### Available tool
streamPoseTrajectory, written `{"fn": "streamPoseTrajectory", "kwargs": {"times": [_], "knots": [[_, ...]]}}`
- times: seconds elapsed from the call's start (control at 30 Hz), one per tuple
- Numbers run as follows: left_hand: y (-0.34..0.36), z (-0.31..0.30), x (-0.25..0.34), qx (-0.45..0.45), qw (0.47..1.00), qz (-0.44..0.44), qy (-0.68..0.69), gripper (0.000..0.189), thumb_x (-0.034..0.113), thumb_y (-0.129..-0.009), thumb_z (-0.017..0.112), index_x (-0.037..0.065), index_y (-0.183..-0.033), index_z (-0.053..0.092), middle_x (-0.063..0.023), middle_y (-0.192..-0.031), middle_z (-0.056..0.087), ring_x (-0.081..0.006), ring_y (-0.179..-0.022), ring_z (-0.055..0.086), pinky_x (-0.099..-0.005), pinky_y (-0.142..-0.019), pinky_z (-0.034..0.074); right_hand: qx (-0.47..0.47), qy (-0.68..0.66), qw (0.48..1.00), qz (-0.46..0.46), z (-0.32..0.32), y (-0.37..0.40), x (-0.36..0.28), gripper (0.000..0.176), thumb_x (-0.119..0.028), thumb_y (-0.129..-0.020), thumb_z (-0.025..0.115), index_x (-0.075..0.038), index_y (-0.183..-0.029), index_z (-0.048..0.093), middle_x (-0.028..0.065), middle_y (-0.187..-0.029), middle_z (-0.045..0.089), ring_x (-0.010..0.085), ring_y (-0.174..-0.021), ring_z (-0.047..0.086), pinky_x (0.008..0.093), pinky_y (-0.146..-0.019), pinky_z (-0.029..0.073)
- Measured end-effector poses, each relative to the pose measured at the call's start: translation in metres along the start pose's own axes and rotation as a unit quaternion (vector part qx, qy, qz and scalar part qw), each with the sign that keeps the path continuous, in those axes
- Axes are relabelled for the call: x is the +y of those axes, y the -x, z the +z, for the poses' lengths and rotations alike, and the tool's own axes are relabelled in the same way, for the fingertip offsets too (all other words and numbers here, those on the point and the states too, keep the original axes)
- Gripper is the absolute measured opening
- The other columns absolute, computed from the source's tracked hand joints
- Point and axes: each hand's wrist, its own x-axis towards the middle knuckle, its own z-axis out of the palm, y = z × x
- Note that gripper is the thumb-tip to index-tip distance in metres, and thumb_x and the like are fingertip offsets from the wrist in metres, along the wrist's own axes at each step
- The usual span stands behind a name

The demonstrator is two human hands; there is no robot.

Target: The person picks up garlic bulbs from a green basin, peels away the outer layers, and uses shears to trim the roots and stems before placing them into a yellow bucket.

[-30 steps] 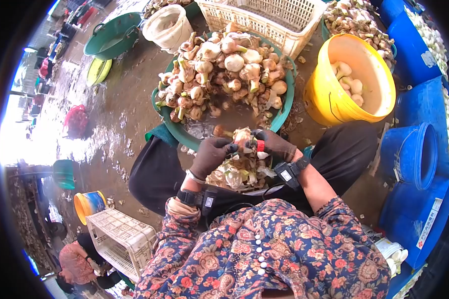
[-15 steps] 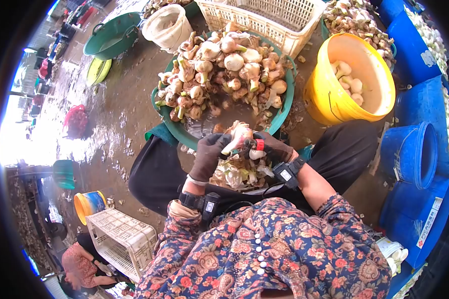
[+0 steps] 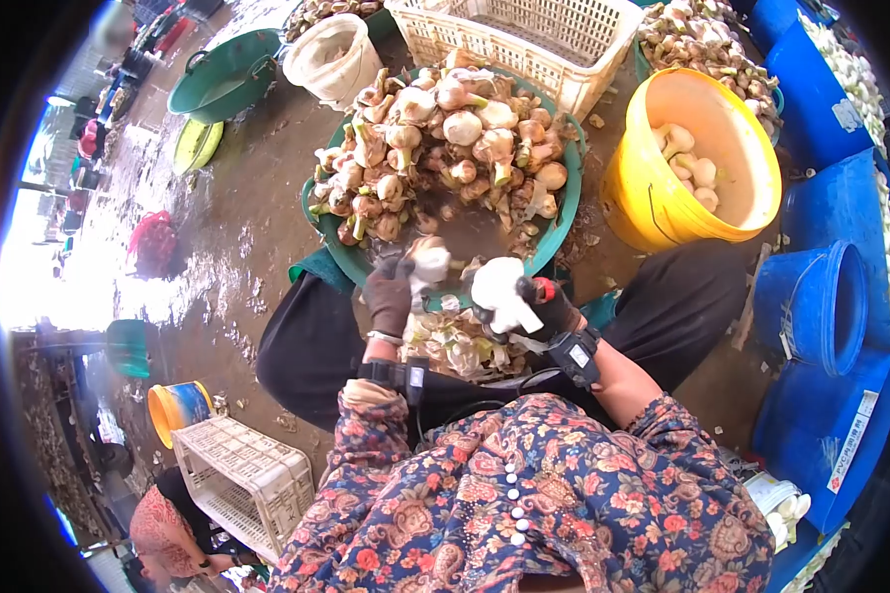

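In my gloved right hand (image 3: 556, 312), a peeled white garlic bulb (image 3: 501, 291) is gripped, its stem pointing down. A red band shows on one finger. My gloved left hand (image 3: 390, 298) is closed on a pale, motion-blurred garlic skin (image 3: 428, 260), apart from the bulb. Both hands are over the near rim of a green tub (image 3: 570, 212) heaped with unpeeled garlic (image 3: 465, 128). Below them, loose garlic peelings (image 3: 460, 341) lie between my legs.
A yellow bucket (image 3: 633, 188) with several peeled bulbs stands right of the tub. White crates (image 3: 524, 49) (image 3: 247, 465) stand behind it and at lower left. Blue containers (image 3: 811, 306) line the right side. A white bucket (image 3: 334, 64) is at the back; another person (image 3: 168, 529) is at lower left.
My hands have moved apart. The left has pulled skin away to the left, and a bare white bulb now shows in the right hand.
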Motion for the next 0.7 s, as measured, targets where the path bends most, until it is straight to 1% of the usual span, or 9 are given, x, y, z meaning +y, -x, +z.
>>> {"fn": "streamPoseTrajectory", "kwargs": {"times": [0.13, 0.2, 0.27, 0.33, 0.4, 0.47, 0.5, 0.53, 0.7], "knots": [[0.027, -0.001, 0.047, -0.154, 0.950, 0.062, -0.263, 0.049, 0.019, -0.078, 0.068, -0.002, -0.119, 0.051, -0.0136, -0.104, 0.062, -0.0177, -0.098, 0.058, -0.0296, -0.082, 0.047, 0.101, 0.040, 0.992, 0.063, -0.012, -0.005, -0.021, 0.046, -0.039, -0.088, 0.053, 0.000, -0.113, 0.054, 0.0047, -0.088, 0.062, 0.0117, -0.070, 0.060, 0.0247, -0.059, 0.048], [0.035, 0.008, 0.064, -0.250, 0.948, 0.072, 0.184, 0.065, 0.018, -0.078, 0.070, 0.001, -0.130, 0.036, -0.0130, -0.109, 0.058, -0.0166, -0.094, 0.057, -0.0293, -0.080, 0.048, 0.216, 0.082, 0.973, 0.022, -0.026, -0.014, -0.007, 0.045, -0.040, -0.088, 0.053, -0.002, -0.111, 0.055, 0.0035, -0.086, 0.062, 0.0121, -0.070, 0.060, 0.0264, -0.058, 0.048], [0.048, 0.012, 0.090, -0.282, 0.930, 0.068, 0.226, 0.057, 0.016, -0.081, 0.066, 0.000, -0.129, 0.040, -0.0117, -0.113, 0.056, -0.0170, -0.102, 0.054, -0.0293, -0.084, 0.046, 0.226, 0.267, 0.937, 0.005, -0.033, -0.008, -0.003, 0.040, -0.039, -0.089, 0.053, -0.003, -0.105, 0.059, 0.0018, -0.082, 0.061, 0.0104, -0.068, 0.057, 0.0260, -0.057, 0.046], [0.043, 0.025, 0.081, -0.262, 0.942, 0.111, 0.175, 0.046, 0.015, -0.087, 0.058, 0.000, -0.128, 0.042, -0.0102, -0.115, 0.055, -0.0180, -0.106, 0.052, -0.0294, -0.089, 0.045, 0.252, 0.239, 0.934, 0.087, -0.013, -0.011, -0.010, 0.035, -0.035, -0.089, 0.053, -0.003, -0.098, 0.062, 0.0010, -0.078, 0.060, 0.0089, -0.068, 0.055, 0.0253, -0.058, 0.044], [0.036, 0.024, 0.074, -0.264, 0.893, -0.044, 0.361, 0.042, 0.018, -0.089, 0.056, 0.000, -0.125, 0.045, -0.0079, -0.114, 0.055, -0.0168, -0.102, 0.054, -0.0300, -0.089, 0.045, 0.315, 0.321, 0.893, -0.008, -0.010, -0.020, -0.003, 0.035, -0.033, -0.090, 0.052, -0.001, -0.094, 0.063, 0.0014, -0.075, 0.060, 0.0085, -0.067, 0.053, 0.0253, -0.059, 0.044], [0.037, 0.025, 0.069, -0.256, 0.860, -0.083, 0.433, 0.040, 0.016, -0.087, 0.060, 0.002, -0.122, 0.048, -0.0091, -0.107, 0.059, -0.0186, -0.091, 0.059, -0.0296, -0.077, 0.049, 0.310, 0.352, 0.881, 0.065, -0.001, -0.012, -0.017, 0.031, -0.027, -0.090, 0.051, 0.001, -0.096, 0.062, 0.0026, -0.077, 0.060, 0.0098, -0.067, 0.053, 0.0262, -0.060, 0.044], [0.038, 0.022, 0.072, -0.218, 0.944, 0.112, 0.220, 0.041, 0.014, -0.085, 0.061, 0.003, -0.122, 0.048, -0.0108, -0.106, 0.060, -0.0216, -0.090, 0.060, -0.0306, -0.076, 0.049, 0.300, 0.353, 0.886, 0.008, -0.018, -0.014, -0.008, 0.028, -0.023, -0.089, 0.052, 0.001, -0.096, 0.062, 0.0030, -0.077, 0.061, 0.0102, -0.067, 0.053, 0.0261, -0.060, 0.044], [0.039, 0.016, 0.077, -0.160, 0.942, 0.295, -0.015, 0.042, 0.012, -0.083, 0.063, 0.005, -0.121, 0.048, -0.0125, -0.105, 0.061, -0.0246, -0.090, 0.061, -0.0316, -0.075, 0.049, 0.288, 0.351, 0.890, -0.050, -0.027, -0.016, -0.003, 0.024, -0.019, -0.088, 0.052, 0.002, -0.095, 0.062, 0.0033, -0.078, 0.061, 0.0106, -0.066, 0.053, 0.0260, -0.060, 0.044], [0.035, 0.015, 0.072, -0.139, 0.953, 0.254, -0.088, 0.046, 0.016, -0.081, 0.063, 0.006, -0.123, 0.046, -0.0142, -0.103, 0.062, -0.0261, -0.089, 0.062, -0.0332, -0.074, 0.049, 0.391, 0.279, 0.874, 0.067, -0.022, -0.011, -0.007, 0.029, -0.033, -0.085, 0.058, -0.005, -0.085, 0.063, 0.0040, -0.071, 0.059, 0.0114, -0.062, 0.056, 0.0271, -0.053, 0.045]]}}
